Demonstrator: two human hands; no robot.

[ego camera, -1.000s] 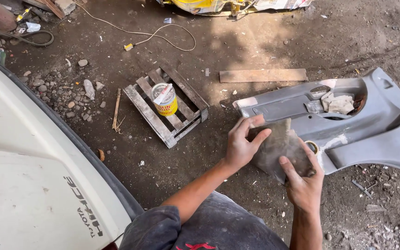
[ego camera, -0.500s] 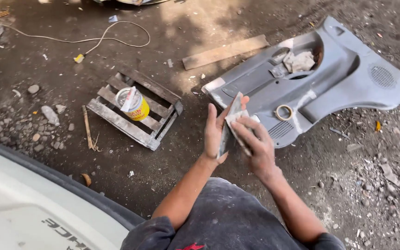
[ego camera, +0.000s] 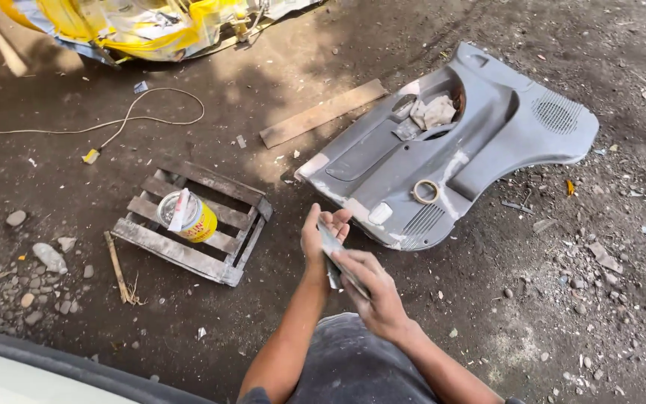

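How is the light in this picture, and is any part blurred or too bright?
Head view: patchy sunlight falls through shade, strongest on the ground beside the wooden plank and on the grey door panel. The yellow sheet at the top looks overexposed. Both hands, left hand and right hand, are slightly motion-blurred; the ground is sharp.
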